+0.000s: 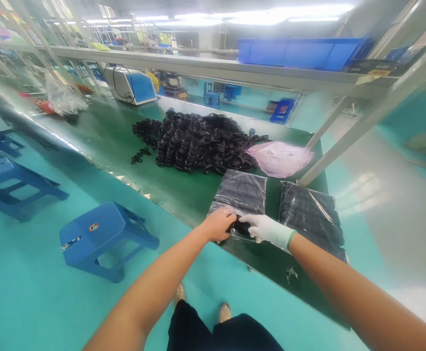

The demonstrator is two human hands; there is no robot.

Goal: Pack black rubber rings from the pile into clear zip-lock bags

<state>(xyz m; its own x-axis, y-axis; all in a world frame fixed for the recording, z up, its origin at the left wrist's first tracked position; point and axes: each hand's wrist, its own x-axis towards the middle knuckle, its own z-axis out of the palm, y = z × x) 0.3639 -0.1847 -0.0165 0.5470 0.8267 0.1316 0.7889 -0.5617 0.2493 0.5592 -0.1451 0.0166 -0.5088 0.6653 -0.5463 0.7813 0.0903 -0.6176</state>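
A clear plastic bag (240,187) packed with rows of black ring-shaped parts lies near the table's front edge. At its near end my bare left hand (219,224) curls its fingers round the left end of a short row of black rings (242,226). My right hand (266,228), in a white glove, grips the other end of that row, forefinger stretched along it and the other fingers bent. The hands partly hide the row and the bag's mouth. To the right lies a second filled bag (310,217).
Behind the bags rises a large heap of black rings (198,141), beside a pink plastic bag (282,158). A shelf post (324,158) stands close to the right. A blue-and-white machine (130,87) sits farther back. Blue stools (103,234) stand on the floor at left.
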